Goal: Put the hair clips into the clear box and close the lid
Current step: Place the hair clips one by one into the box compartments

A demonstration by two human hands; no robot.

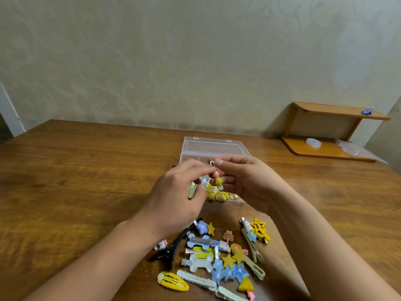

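Wooden bench [86,170]. Both hands, left [178,192] and right [243,181], pinch one clip [218,179] over open box [217,148]. Advise: release low inside, clear of rim.

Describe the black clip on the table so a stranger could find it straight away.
Start at the loose pile of hair clips on the wooden table, nearer than the clear plastic box. At the pile's left edge lies the long black alligator clip, the only black one among yellow, blue and white pieces.

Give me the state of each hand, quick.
Left hand: pinching the top of a small yellow hair clip above the clear box.
Right hand: fingers curled round the same clip.
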